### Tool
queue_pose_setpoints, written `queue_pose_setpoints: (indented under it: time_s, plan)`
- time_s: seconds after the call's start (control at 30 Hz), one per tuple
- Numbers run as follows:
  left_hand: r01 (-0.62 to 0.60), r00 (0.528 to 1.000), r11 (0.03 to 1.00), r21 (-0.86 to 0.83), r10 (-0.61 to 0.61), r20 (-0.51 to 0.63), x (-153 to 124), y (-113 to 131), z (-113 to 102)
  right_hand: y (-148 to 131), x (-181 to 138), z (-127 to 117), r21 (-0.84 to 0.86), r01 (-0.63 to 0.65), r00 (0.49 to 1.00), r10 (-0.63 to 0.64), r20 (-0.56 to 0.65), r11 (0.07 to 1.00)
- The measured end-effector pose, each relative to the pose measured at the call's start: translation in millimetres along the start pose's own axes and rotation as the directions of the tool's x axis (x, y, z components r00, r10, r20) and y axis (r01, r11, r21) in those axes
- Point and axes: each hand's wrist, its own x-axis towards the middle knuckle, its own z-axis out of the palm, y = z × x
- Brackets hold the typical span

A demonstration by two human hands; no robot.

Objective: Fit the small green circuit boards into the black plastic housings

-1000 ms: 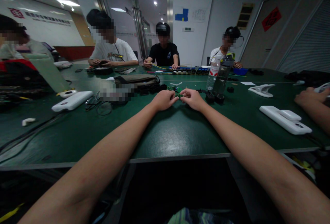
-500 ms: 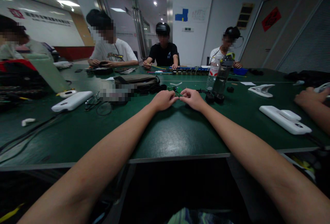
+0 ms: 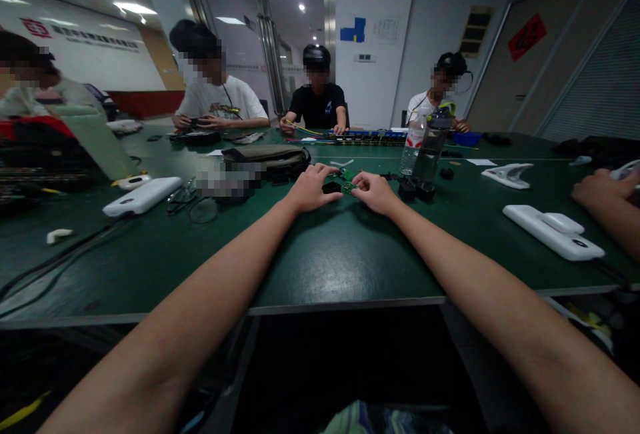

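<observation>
My right hand pinches a small green circuit board by its right edge, between thumb and fingertips. To its left, my left hand is open, thumb and fingers spread apart. A small black object shows in the gap between that thumb and the fingers; whether the hand touches it I cannot tell. Just behind the fingertips lies another green board piece, partly covered by my left fingers.
A clear water bottle and a dark tumbler stand to the right of my hands. A grey-brown pouch lies to the left. White devices rest on the green table. Several people sit around it.
My left hand has let go of the circuit board, opened and moved slightly left. The black object now shows beside it. The right hand still holds the board.
</observation>
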Motion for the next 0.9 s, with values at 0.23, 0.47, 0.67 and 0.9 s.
queue_pose_setpoints:
  time_s: [0.23,0.47,0.67,0.9]
  plan:
    - [0.210,0.947,0.978,0.018,-0.208,0.243,-1.6,-6.8,3.6,-4.3,-1.9,-0.7,-0.099,0.042,0.999,-0.039,0.031,0.994]
    - [0.189,0.972,0.981,-0.054,-0.178,0.156,-1.0,-7.3,2.2,-4.0,-2.4,-1.5,-0.139,0.069,0.996,-0.061,0.064,0.988]
    - [0.127,0.985,0.990,-0.056,-0.119,0.128,-1.5,-6.0,1.0,-1.8,-1.3,-1.1,-0.142,0.075,0.995,-0.065,0.073,0.987]
    - [0.098,0.989,0.993,-0.067,-0.090,0.113,-1.9,-8.1,3.0,-0.1,-0.9,-0.7,-0.126,0.080,0.995,-0.071,0.074,0.989]
